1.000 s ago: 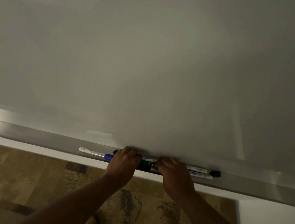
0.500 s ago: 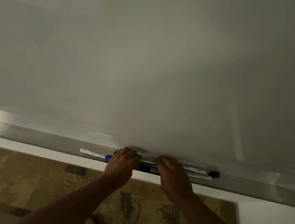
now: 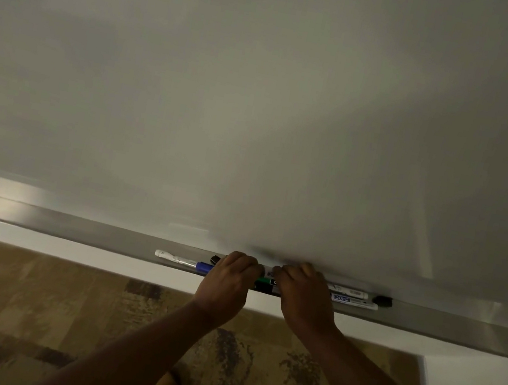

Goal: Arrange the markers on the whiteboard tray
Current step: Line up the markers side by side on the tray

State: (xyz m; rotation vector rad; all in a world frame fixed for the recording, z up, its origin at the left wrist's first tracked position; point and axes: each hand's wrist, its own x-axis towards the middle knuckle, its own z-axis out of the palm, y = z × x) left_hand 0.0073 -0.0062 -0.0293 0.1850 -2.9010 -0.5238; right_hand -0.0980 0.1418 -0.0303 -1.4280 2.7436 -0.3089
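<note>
Head cam: left hand [image 3: 227,284] & right hand [image 3: 302,297] curled over markers [image 3: 351,296] on tray [image 3: 70,227]; grip unclear.

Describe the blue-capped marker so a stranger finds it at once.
Follow the tray under the whiteboard to the markers. Just left of the left hand lies a white marker. Its blue cap touches that hand; the others show green or black.

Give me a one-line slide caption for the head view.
Both hands, left hand and right hand, rest on a cluster of markers lying along the whiteboard tray.
</note>
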